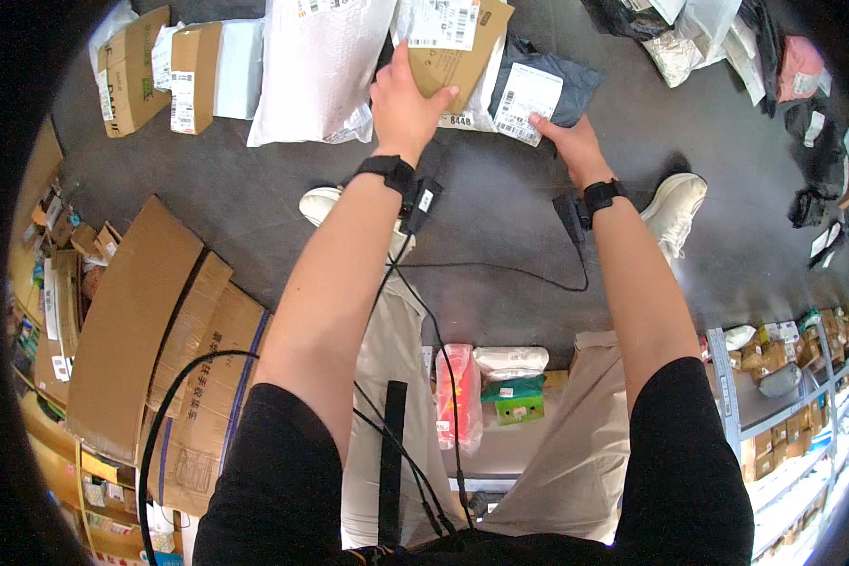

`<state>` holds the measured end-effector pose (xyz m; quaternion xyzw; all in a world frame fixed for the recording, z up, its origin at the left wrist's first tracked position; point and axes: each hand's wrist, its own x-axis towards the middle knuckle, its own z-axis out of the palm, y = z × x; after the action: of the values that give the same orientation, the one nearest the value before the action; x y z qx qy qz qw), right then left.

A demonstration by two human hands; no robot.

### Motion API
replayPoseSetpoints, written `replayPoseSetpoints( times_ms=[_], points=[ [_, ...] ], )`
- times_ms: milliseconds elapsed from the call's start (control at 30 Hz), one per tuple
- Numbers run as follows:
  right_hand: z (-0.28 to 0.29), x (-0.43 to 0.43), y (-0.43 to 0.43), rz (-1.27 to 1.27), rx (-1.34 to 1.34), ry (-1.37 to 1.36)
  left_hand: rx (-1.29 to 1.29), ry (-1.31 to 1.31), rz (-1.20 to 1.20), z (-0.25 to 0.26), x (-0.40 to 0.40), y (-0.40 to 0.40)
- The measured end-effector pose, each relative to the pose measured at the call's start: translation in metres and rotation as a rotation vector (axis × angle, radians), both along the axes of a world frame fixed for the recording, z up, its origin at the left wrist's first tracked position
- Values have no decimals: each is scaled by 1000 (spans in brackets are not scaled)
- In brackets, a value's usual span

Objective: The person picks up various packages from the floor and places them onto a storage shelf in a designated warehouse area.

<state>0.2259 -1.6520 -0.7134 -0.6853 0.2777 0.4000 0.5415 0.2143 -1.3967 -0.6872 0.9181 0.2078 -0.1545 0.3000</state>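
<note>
My left hand (405, 106) lies against a brown cardboard packet (460, 74) with a white label, its thumb across the lower face and its fingers along the left side. How firmly it grips is not clear. Under that packet shows a white mailer (487, 112). To the right, my right hand (580, 145) pinches the lower edge of a dark grey plastic mailer (573, 81), with the thumb on its white shipping label (530, 95). A large white padded mailer (318, 74) stands just left of my left hand.
Cardboard boxes (197, 78) continue the parcel row leftward. More plastic mailers (679, 53) lie right. Flattened cardboard (134, 339) leans at left. Shelving (778, 417) with parcels stands lower right. Black cables (516, 267) hang from my wrist straps; my shoes (676, 212) are on the dark floor.
</note>
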Motion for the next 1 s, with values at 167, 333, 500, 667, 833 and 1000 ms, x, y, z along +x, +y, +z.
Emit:
replayPoseSetpoints(
  times_ms=[167,333,500,667,833,1000],
  points=[
    [1,-9,3,-155,4,-61,-87,132,141,7,-15,-4],
    [65,-6,-24,-668,172,197,-351,153,268,6,-38,11],
    [96,7,-3,-440,380,131,-573,167,324,21,-29,13],
    [30,25,85,-143,232,171,-232,398,-19,6,-46,29],
    [26,24,108,-92,98,-4,-112,198,53,64,-9,84],
    [5,20,95,-125,47,-7,251,-346,245,71,14,223]
  ],
)
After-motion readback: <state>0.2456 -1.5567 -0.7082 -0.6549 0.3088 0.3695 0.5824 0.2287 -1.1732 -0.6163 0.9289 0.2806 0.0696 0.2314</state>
